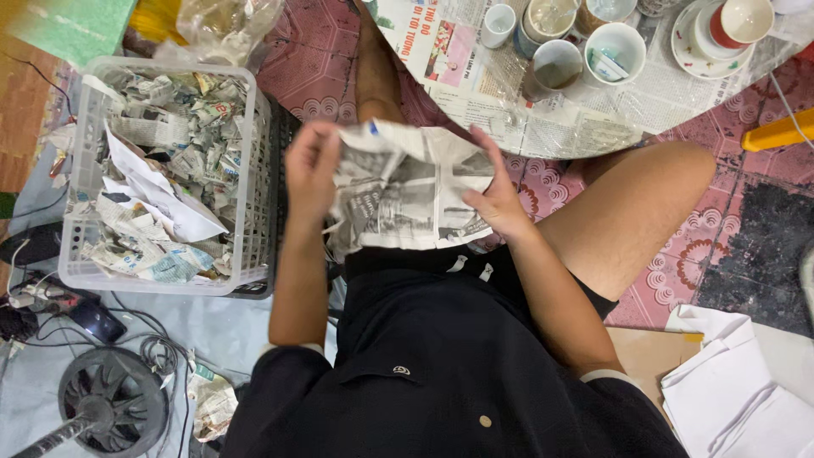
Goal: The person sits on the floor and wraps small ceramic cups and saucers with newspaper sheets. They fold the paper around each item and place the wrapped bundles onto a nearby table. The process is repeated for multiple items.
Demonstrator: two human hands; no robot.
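Newspaper sheet [407,191], crumpled and printed in grey, is held up over your lap between both hands, in front of your black shirt and shorts. Your left hand [310,170] is closed on the sheet's upper left corner, fingers curled around the paper edge. Your right hand [496,199] grips the sheet's right edge, thumb on the near face and fingers spread behind it. To your left, a white plastic basket [85,170] stands on the floor, filled with balls and scraps of crumpled newspaper. Beyond the sheet, a round bench [543,119] covered with newspaper and clear film carries several cups: a small white cup [498,24], a white cup [615,51] holding a folded scrap, a cup [556,64] with a dark inside, and a red-and-white cup [739,21] set on stacked saucers. Your bare right knee [653,182] lies just under the bench rim. At lower left, a small dark fan [113,403] and a tangle of cables rest on a pale sheet. At lower right, white folded papers [738,394] lie on the patterned pink floor [678,271].
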